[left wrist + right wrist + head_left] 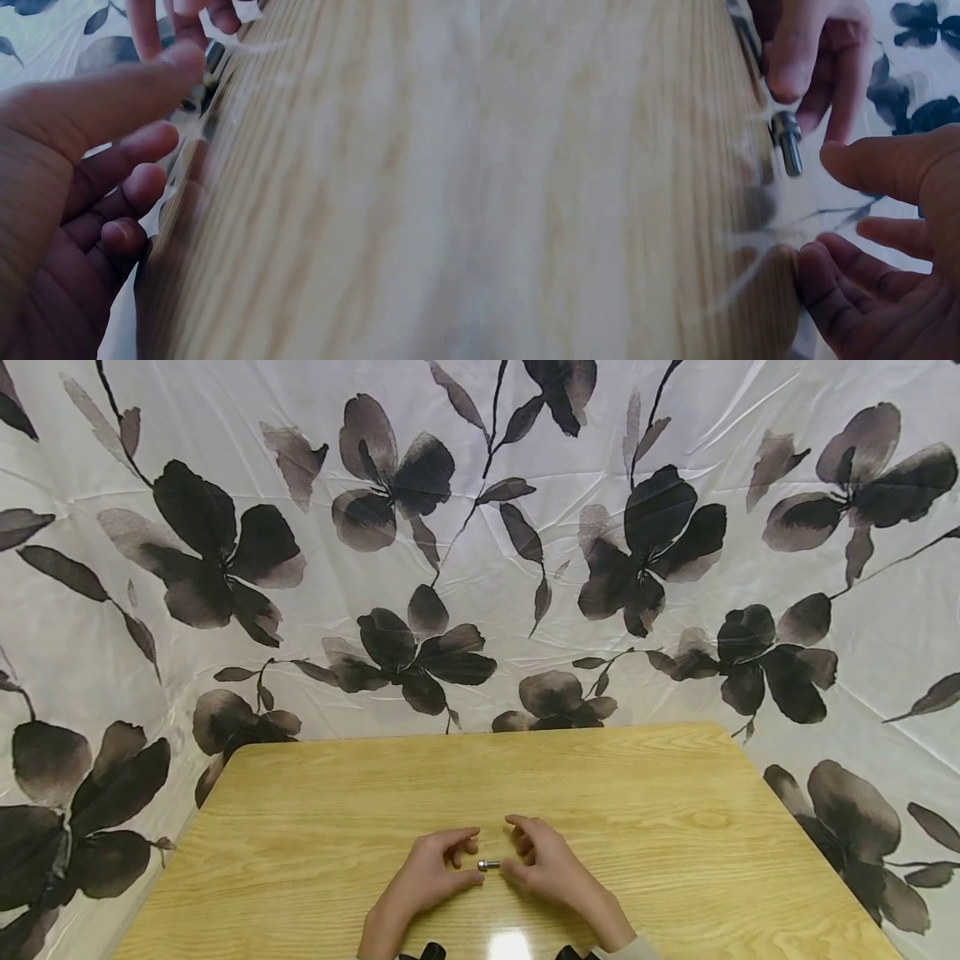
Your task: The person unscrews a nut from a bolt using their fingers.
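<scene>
A metal bolt (486,865) lies on a wooden table (697,843). The left hand (435,870) and right hand (553,867) flank the bolt, fingers spread.

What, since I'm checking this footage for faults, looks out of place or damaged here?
Nothing clearly stands out. The small metal bolt lies on its side on the tabletop between the left hand and right hand, with no spill visible. The floral cloth behind shows creases. Fine damage can't be judged.

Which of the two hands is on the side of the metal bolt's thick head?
The left hand: the thick head points toward it, whereas the thin shank points toward the right hand.
</scene>
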Available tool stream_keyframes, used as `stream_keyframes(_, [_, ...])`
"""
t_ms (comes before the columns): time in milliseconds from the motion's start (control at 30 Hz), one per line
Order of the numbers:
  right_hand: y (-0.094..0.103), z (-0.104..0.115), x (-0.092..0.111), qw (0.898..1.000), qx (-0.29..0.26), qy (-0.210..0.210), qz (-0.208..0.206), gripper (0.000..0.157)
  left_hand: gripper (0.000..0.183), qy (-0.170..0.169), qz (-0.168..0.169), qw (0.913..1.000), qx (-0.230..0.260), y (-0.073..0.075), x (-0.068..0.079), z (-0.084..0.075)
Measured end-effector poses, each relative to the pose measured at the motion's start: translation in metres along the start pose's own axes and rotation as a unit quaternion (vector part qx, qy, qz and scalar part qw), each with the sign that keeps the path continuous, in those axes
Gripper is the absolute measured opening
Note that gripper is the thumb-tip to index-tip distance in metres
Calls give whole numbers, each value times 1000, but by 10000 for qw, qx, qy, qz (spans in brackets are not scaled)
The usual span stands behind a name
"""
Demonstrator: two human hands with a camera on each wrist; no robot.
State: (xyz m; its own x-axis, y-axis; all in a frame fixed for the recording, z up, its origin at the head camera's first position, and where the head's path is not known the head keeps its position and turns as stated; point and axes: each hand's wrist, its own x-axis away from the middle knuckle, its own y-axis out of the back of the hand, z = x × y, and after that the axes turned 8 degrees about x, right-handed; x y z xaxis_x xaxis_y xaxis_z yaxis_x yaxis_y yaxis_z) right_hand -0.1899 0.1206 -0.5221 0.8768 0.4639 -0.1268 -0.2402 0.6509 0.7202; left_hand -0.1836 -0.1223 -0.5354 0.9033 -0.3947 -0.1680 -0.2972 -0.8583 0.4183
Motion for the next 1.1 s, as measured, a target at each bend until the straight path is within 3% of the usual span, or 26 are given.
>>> stream_keyframes(433, [-14, 8, -2, 9996, 147, 195, -117, 16, 15, -12, -41, 10000, -71, -5, -1, -4])
stream_keyframes(767, [-15, 8, -2, 9999, 10, 153, -71, 4, 6, 92, -28, 10000, -18, -6, -2, -2])
stream_keyframes(1100, [-14, 10, -3, 9996, 216, 195, 71, 4, 6, 97, 11, 9998, 147, -7, -1, -3])
